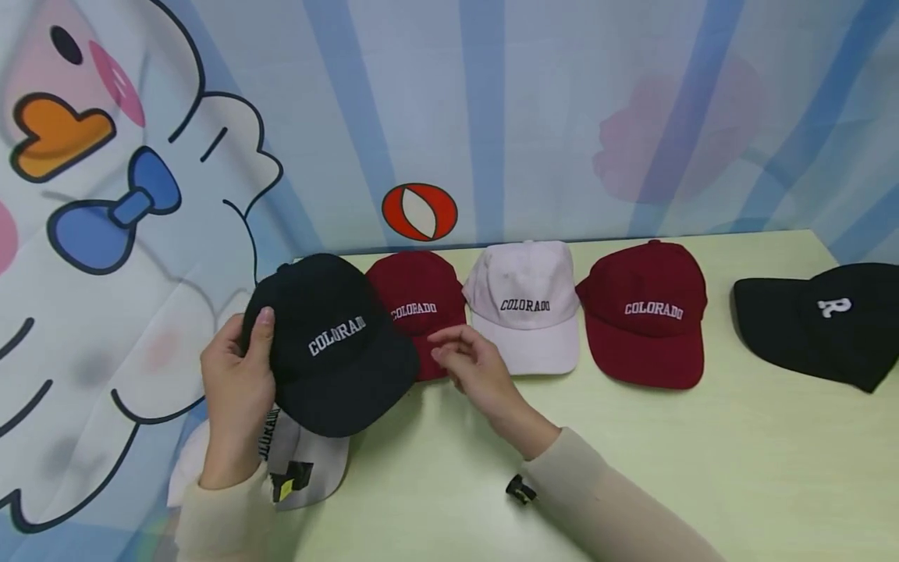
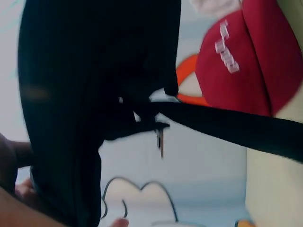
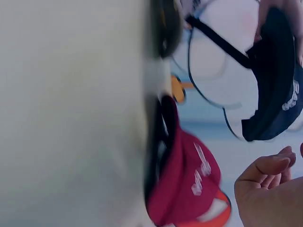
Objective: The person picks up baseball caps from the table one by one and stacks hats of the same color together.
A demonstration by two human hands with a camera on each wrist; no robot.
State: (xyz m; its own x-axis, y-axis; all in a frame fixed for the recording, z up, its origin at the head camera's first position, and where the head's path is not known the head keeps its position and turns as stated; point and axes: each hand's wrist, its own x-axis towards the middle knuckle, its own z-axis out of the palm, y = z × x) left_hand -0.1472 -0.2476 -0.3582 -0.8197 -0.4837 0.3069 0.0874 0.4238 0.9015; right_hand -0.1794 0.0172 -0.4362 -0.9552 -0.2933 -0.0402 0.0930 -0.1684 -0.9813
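My left hand (image 1: 239,378) grips a black baseball cap (image 1: 316,312) lettered COLORADO by its left side, thumb on the front, holding it above the table. In the left wrist view the cap (image 2: 66,94) fills much of the frame, its back strap hanging out. My right hand (image 1: 485,382) is just right of the brim, apart from it, fingers bent and nothing between them. The right wrist view shows a gap between this hand (image 3: 265,189) and the black cap (image 3: 274,80). Partly behind the held cap lies a dark red cap (image 1: 414,289).
Along the table's (image 1: 632,468) back stand a pale pink cap (image 1: 527,304), another dark red cap (image 1: 646,312) and a black cap with an R (image 1: 836,312). Light caps (image 1: 316,468) lie under my left arm. A small black object (image 1: 520,489) lies near my right sleeve.
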